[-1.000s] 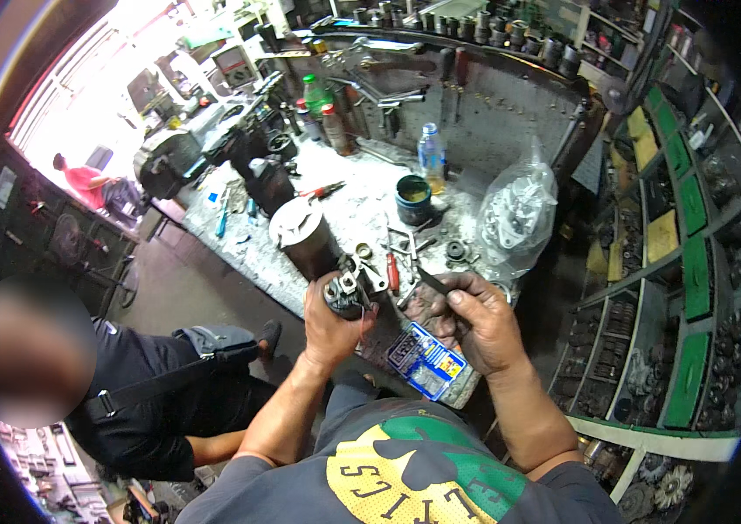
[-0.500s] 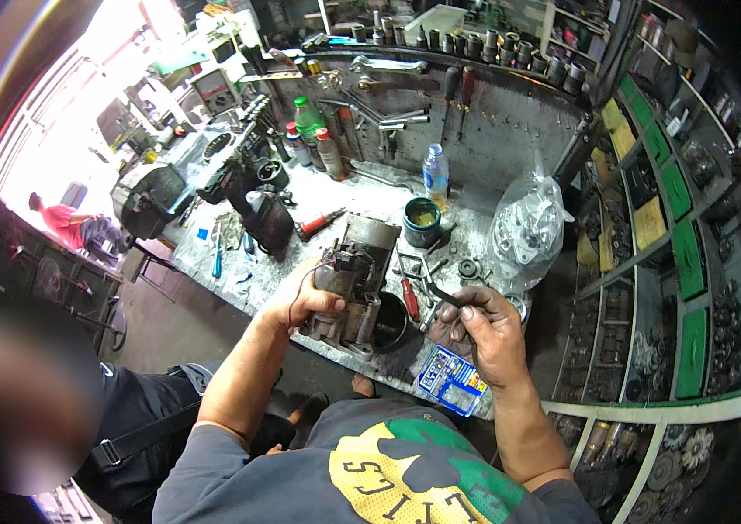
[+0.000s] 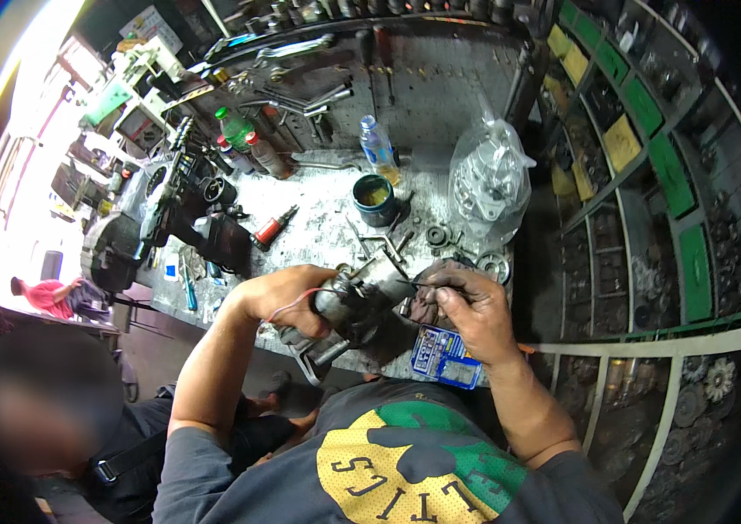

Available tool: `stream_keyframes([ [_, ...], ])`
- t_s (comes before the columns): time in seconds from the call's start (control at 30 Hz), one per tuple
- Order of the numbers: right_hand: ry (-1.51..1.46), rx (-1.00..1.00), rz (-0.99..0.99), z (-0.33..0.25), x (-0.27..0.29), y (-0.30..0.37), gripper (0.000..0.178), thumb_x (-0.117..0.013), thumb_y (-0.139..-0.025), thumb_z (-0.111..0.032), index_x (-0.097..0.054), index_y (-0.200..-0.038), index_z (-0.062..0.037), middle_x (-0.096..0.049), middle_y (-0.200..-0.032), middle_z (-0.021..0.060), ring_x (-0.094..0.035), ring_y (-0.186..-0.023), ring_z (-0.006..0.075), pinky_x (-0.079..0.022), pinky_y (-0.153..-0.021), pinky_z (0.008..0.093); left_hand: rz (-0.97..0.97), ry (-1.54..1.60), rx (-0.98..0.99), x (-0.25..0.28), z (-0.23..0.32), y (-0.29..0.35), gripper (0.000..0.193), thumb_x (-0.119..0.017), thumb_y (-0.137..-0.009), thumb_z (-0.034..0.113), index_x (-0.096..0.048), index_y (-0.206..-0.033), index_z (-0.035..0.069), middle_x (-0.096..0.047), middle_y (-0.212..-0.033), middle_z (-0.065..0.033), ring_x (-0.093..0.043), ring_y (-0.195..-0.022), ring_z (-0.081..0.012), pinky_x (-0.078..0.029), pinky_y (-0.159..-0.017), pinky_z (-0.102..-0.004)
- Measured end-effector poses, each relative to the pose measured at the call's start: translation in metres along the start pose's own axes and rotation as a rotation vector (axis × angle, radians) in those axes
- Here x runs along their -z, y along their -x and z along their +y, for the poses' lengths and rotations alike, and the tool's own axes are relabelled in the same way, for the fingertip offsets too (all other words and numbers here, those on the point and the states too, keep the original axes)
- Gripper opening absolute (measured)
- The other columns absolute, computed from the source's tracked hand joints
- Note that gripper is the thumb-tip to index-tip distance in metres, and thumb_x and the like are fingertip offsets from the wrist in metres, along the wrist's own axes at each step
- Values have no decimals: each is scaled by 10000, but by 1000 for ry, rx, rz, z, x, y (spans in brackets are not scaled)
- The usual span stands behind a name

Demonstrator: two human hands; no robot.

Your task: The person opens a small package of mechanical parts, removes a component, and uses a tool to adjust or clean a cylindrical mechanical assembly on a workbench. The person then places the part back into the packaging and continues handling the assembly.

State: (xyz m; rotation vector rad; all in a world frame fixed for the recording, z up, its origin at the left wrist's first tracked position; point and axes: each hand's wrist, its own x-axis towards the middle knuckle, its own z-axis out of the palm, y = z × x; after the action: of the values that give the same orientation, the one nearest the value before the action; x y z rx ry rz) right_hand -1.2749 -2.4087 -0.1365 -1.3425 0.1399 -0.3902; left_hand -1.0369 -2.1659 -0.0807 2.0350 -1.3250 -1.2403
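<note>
My left hand [image 3: 287, 297] grips a greasy grey starter motor [image 3: 362, 301] and holds it over the near edge of the workbench [image 3: 327, 223]. A thin red wire runs across that hand. My right hand [image 3: 467, 310] pinches a thin dark tool [image 3: 405, 284] whose tip touches the motor's end, with a dirty rag under the fingers. A blue and white packet [image 3: 445, 356] lies on the bench edge just below my right hand.
A green tin can [image 3: 374, 199], a plastic water bottle [image 3: 378, 148], a red-handled tool [image 3: 270, 229], a clear bag of metal parts [image 3: 488, 179] and loose gears lie on the bench. Shelves with parts stand right. A seated person [image 3: 65, 419] is lower left.
The motor has been turned and lowered in my left hand, now lying sideways nearer my body. My right hand has come in against its end with the thin tool.
</note>
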Motion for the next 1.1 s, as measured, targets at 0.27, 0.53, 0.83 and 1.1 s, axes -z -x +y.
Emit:
stream_keyframes([
  [0.27, 328, 282, -132, 4, -6, -33, 216, -743, -921, 63, -791, -1127, 22, -767, -1008, 135, -755, -927, 249, -585, -814, 365, 287, 82, 227, -16, 4, 19, 707, -911, -662, 257, -727, -1296, 3, -809, -1086, -141, -755, -994, -219, -600, -906, -399],
  [0.53, 305, 393, -263, 13, -25, -73, 268, -760, -848, 57, -805, -1105, -1, -765, -1046, 157, -768, -979, 334, -620, -882, 411, 301, 92, 276, -19, 1, 24, 734, -909, -590, 265, -733, -1246, -11, -792, -1016, -111, -714, -917, -185, -599, -862, -376],
  [0.83, 308, 359, -286, 25, -49, -77, 289, -757, -844, 61, -815, -1118, -7, -763, -1044, 162, -769, -977, 335, -620, -875, 411, 302, 125, 266, -20, -2, 24, 667, -933, -636, 255, -732, -1217, -5, -789, -991, -122, -707, -902, -180, -589, -845, -389],
  [1.1, 350, 398, -266, 27, -51, -85, 301, -744, -848, 97, -810, -1115, -24, -758, -1026, 135, -769, -950, 308, -617, -848, 388, 315, 91, 235, -19, 3, 24, 713, -939, -631, 264, -730, -1254, -13, -801, -1035, -152, -754, -955, -238, -593, -883, -402],
])
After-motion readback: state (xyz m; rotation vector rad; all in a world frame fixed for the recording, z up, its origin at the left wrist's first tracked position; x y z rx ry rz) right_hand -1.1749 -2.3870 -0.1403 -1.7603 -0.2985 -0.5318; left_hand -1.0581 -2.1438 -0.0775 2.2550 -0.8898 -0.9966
